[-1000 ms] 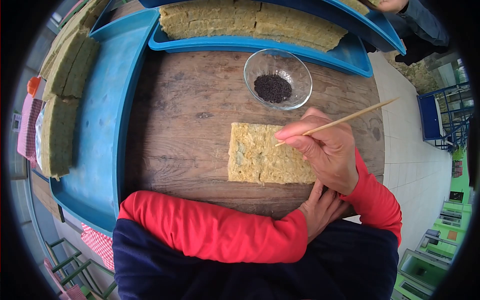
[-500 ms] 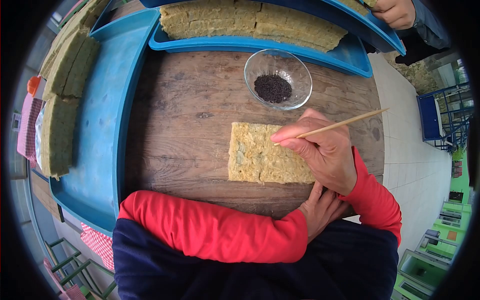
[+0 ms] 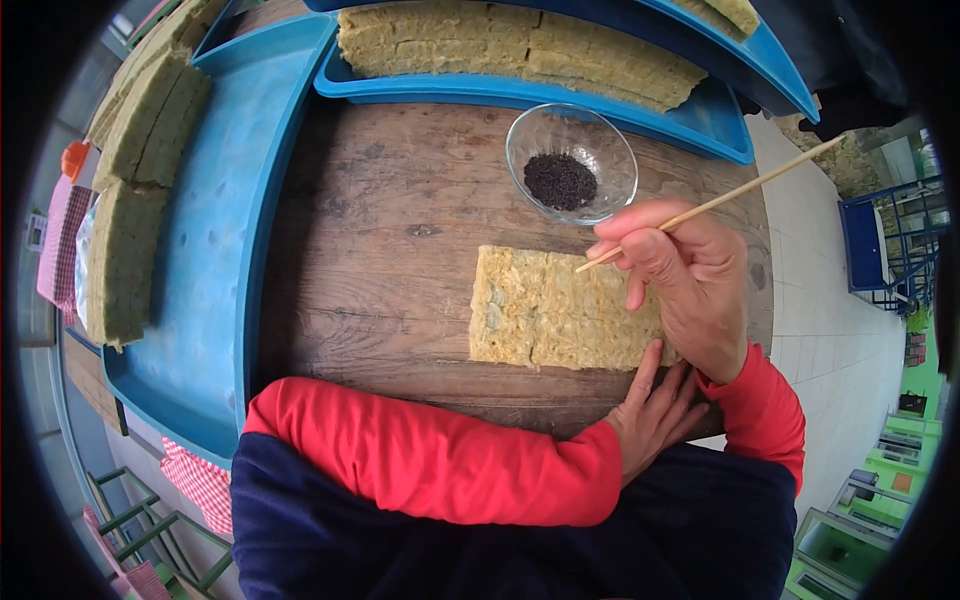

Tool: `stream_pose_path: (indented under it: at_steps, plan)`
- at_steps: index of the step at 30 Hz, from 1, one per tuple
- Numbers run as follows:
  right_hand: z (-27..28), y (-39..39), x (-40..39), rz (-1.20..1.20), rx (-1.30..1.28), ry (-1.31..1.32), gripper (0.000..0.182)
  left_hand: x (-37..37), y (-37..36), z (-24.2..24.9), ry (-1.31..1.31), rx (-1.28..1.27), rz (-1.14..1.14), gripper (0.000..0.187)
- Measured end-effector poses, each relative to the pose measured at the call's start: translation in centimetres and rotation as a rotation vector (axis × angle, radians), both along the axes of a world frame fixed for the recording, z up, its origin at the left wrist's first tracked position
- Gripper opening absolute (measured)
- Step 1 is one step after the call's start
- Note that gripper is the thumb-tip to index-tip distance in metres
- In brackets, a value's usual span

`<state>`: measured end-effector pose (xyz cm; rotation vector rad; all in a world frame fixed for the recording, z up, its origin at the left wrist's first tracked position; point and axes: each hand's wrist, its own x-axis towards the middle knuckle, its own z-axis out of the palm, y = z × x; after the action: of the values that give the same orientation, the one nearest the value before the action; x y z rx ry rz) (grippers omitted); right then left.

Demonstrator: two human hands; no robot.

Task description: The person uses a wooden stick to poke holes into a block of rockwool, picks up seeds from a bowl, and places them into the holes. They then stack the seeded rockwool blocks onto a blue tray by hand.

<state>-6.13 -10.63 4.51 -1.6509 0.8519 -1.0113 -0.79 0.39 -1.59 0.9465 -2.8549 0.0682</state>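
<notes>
While the right hand [image 3: 705, 280] pinches a wooden skewer [image 3: 760, 180] toward one end, likely for control, the left hand [image 3: 655, 418] lies open at the rockwool slab [image 3: 575, 315], perhaps steadying it. Slab and glass bowl [image 3: 607, 155] share the bench [image 3: 370, 270], within reach.

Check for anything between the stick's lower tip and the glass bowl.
No visible obstacle: between the lower tip of the stick in the right hand and the glass bowl, only fibrous slab and wooden tabletop show.
</notes>
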Motion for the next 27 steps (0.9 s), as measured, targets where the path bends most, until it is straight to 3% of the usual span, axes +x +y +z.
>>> stream_pose_path:
  at_steps: [9,15,27]
  plan:
    - [-0.9,-0.6,2.4,0.021,-0.122,0.211,0.01,-0.3,0.7,-0.9,0.032,0.04,-0.03,0.061]
    - [-1.6,-0.4,2.2,0.067,-0.245,0.217,0.011,-0.2,0.8,-0.5,0.016,0.012,-0.008,0.062]
    - [-1.8,-0.3,2.3,0.081,-0.247,0.258,0.013,-0.1,0.6,-0.6,0.029,-0.046,0.022,0.062]
